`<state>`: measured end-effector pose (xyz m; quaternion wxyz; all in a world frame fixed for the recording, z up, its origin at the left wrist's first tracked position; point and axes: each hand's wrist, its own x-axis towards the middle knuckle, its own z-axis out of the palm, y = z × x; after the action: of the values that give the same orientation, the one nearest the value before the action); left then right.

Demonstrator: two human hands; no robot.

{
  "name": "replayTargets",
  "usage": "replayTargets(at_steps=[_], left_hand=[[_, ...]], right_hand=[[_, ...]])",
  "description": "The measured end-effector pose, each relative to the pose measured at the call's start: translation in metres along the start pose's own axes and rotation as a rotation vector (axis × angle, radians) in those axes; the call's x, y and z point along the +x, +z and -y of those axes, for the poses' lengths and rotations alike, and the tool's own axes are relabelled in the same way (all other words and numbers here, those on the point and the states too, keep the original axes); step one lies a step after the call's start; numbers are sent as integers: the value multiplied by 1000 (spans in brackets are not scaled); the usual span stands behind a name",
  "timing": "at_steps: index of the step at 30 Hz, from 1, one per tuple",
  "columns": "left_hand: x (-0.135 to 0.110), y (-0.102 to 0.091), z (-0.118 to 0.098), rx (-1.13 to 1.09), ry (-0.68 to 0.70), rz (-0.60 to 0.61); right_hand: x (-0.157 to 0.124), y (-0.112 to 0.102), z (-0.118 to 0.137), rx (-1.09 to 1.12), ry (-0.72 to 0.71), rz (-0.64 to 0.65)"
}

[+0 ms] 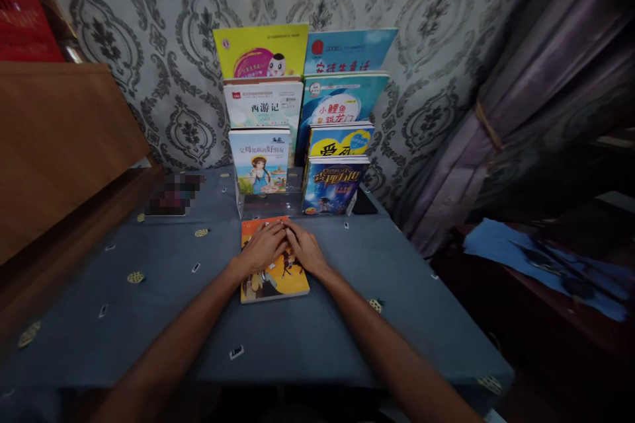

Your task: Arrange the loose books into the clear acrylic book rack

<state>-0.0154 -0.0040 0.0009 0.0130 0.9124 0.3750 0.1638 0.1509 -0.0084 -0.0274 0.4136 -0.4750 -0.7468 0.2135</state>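
Note:
An orange picture book [276,280] lies flat on the blue-grey tablecloth [163,304], just in front of a tiered book stand [270,203]. Both of my hands rest on its cover. My left hand [263,246] lies palm down with the fingers stretched forward over the upper half. My right hand [306,248] lies flat beside it, and the fingertips of the two hands meet near the book's top. Neither hand grips anything.
The stand holds several children's books in two stepped columns [258,162] [337,182] against patterned wallpaper. A wooden cabinet [54,139] stands at the left, a purple curtain [520,99] at the right. A blurred flat object [171,197] lies on the table's far left.

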Motion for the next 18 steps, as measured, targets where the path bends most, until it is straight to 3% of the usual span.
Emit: replayTargets(at_steps=[6,18], left_hand=[[0,-1,3,-22,121,-50],[0,3,6,-52,99,-42]], right_hand=[[-2,-4,2,14,23,5],[-1,-6,2,20,14,13]])
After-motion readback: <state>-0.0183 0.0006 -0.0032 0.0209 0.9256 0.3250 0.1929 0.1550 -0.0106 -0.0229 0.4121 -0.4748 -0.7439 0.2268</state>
